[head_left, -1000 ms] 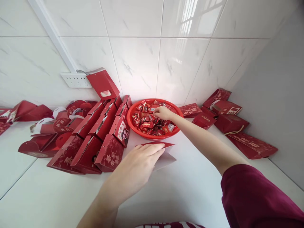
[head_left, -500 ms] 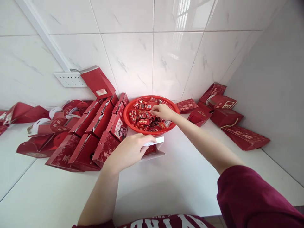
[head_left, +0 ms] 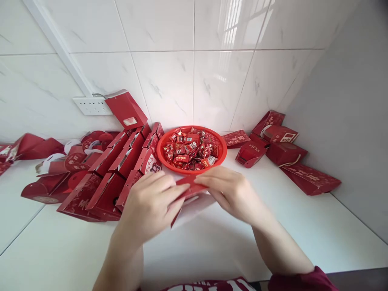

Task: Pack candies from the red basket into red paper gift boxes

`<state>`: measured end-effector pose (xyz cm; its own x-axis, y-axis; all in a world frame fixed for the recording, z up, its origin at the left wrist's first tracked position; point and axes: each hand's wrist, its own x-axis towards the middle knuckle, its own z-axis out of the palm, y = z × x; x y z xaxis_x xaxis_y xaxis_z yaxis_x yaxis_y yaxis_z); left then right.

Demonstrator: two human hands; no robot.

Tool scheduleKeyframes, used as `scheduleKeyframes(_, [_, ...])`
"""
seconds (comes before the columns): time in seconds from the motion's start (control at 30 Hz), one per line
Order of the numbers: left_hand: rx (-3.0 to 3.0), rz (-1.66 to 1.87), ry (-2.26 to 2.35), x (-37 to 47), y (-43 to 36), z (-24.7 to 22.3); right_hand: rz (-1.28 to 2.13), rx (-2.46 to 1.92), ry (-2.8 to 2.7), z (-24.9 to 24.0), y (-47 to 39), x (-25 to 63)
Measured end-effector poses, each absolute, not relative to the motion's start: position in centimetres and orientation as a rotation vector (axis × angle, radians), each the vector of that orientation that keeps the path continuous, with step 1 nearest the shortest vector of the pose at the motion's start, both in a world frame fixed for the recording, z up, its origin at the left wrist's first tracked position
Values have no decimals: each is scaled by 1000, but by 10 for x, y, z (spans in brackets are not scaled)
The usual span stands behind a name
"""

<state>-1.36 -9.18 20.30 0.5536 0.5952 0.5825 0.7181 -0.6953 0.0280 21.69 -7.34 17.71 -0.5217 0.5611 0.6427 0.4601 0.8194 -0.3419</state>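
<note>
— Where is the red paper box (head_left: 190,190) in relation to the hands?

— Between them. The left hand (head_left: 151,206) has it from one side and the right hand (head_left: 233,190) from the other, both just above the white table (head_left: 273,234). The box's long axis runs from one hand to the other, tilted so that the end by the right hand sits higher and farther from the person than the end by the left.

— How are the hands set?

— The left hand has its fingers curled round the near end of the box, thumb underneath as far as I can judge. The right hand pinches the upper red edge between thumb and fingertips, the other fingers stretched along it. Neither hand is nearer; both touch it.

— And beyond the hands?

— Straight past the fingertips stands the red basket (head_left: 221,147) of wrapped sweets (head_left: 189,151), near the box but apart from it. Out past the left hand lies a row of folded red boxes (head_left: 118,169) leaning one on another; out past the right hand, well apart, more red boxes (head_left: 285,151) sit against the tiled wall.

— What can't you make out?

— Most of the box. The hands cover its ends, so I cannot tell whether its mouth is open or shut, or whether anything is inside. A pale panel shows under it, and whether that is a flap of the same box is unclear. The right palm faces down, so anything held in it is hidden.
</note>
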Motion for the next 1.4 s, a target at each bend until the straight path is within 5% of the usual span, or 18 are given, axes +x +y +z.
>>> scheduleKeyframes(0.23, [-2075,-1124,-743,-7,-103,216,-453,-515,-1978,192,-92,215])
scheduleKeyframes(0.7, [-2302,-1433,-968,-1,-82,197,-460,-573,-1800,174,-76,207])
scheduleKeyframes(1.13, [-2769,-1660,-1334,-8,-96,204,398,-656,-1846,186,-83,209])
scheduleKeyframes(1.4, [-2970,-1208,-1498,-10,-78,204,797,-829,-1881,184,-51,234])
